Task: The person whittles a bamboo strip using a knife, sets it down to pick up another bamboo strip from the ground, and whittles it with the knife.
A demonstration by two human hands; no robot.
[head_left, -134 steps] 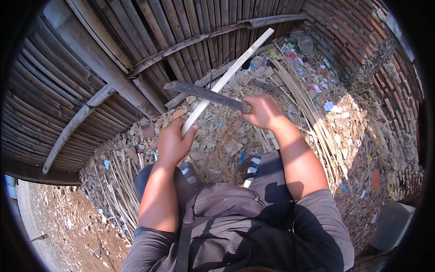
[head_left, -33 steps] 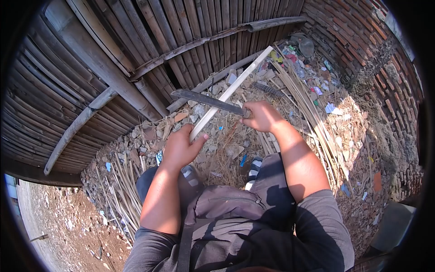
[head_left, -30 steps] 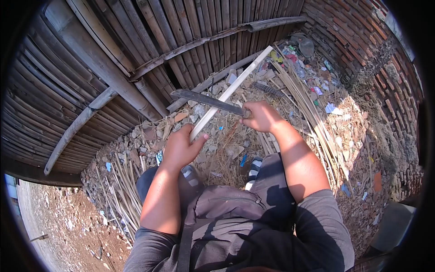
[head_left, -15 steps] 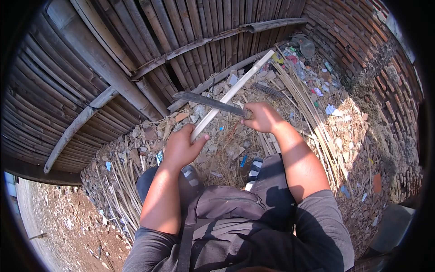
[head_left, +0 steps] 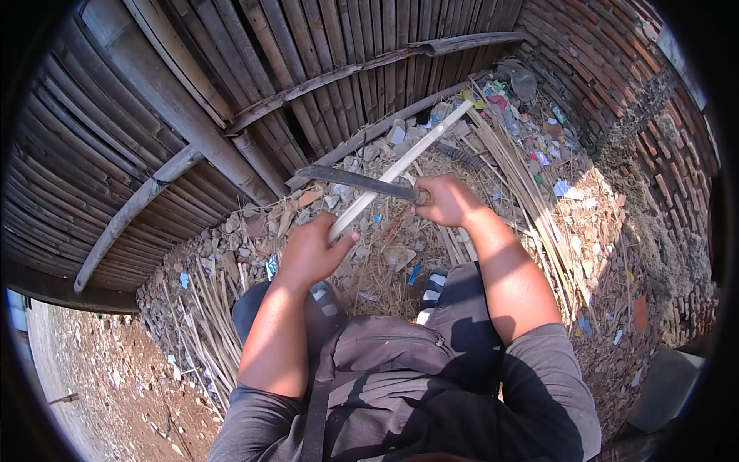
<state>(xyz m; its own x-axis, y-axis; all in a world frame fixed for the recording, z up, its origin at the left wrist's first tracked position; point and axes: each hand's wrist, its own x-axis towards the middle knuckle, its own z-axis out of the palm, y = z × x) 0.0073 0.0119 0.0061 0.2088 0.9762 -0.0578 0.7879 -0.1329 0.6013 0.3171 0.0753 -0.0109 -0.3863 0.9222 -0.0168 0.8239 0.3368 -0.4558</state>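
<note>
1. Bag (head_left: 389,344) sat nearest, partly hiding the legs (head_left: 468,308).
2. Left hand (head_left: 314,248) was curled round a pale strip (head_left: 419,150), its near end concealed.
3. Right hand (head_left: 446,200) was clenched on a machete (head_left: 339,178), hiding most of the handle (head_left: 421,198); whether machete and strip touched where they crossed was hard to tell.
4. The strip slanted away above rubble (head_left: 392,258).
5. Bamboo wall (head_left: 331,96) and brick wall (head_left: 585,58) were cut off by the dark edges.

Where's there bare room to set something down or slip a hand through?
For a hand: between your left hand and right hand, your side of the machete and pale strip, over littered ground. For setting down: brown earth beyond the sticks at your left, barest but scattered with scraps. Crowded: toward the brick wall, with litter and a long stick bundle.
</note>
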